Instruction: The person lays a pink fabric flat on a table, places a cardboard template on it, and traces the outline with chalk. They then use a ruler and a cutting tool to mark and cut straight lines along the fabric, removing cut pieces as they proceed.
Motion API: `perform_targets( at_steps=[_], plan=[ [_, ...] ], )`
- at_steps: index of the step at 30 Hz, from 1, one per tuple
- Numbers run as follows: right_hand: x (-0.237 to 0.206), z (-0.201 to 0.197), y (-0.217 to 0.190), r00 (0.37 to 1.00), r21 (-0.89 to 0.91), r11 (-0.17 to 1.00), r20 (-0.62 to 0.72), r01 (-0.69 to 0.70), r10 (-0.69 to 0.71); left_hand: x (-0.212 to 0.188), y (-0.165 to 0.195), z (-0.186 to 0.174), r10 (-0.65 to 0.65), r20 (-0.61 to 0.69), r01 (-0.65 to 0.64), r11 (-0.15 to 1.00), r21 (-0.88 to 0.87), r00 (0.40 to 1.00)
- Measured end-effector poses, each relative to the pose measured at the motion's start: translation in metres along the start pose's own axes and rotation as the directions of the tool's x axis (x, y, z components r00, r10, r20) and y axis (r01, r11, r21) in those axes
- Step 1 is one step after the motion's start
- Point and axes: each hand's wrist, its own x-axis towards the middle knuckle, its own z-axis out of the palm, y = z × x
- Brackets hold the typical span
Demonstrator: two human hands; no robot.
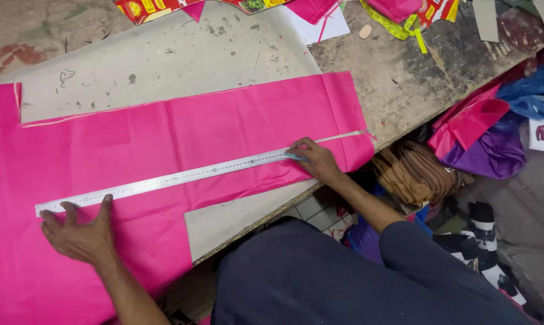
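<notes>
Two arms outstretched, left hand (79, 232) fingers splayed pinning ruler (163, 179), right hand (316, 159) seemingly pinching chalk (294, 156)

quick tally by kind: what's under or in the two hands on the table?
Pink fabric sheet: 1
Metal ruler lying on it: 1
Small light-blue marker, probably chalk, at the right hand: 1
Hands: 2; the left hand presses on the ruler's end
Total: 5
</notes>
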Motion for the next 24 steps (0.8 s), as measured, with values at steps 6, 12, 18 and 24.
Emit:
perform_targets(
  at_steps=[6,12,18,24],
  plan=[
    [-0.010,0.002,-0.045,0.976,-0.021,0.976,-0.032,-0.215,0.215,0.004,0.011,-0.004,-0.082,0.044,0.083,0.997,-0.011,0.996],
    [-0.009,0.025,-0.097,0.944,0.247,0.942,0.294,-0.229,0.152,0.006,0.017,0.000,-0.139,0.061,0.138,0.990,0.019,0.988],
    [0.056,0.052,-0.158,0.943,0.227,0.966,0.275,0.126,-0.188,0.014,0.024,-0.005,-0.204,0.104,0.187,0.971,0.149,0.974],
    [0.146,0.168,-0.255,0.880,0.163,0.923,0.282,0.349,-0.383,0.011,0.038,-0.015,-0.257,0.116,0.244,0.963,0.114,0.959]
  ],
)
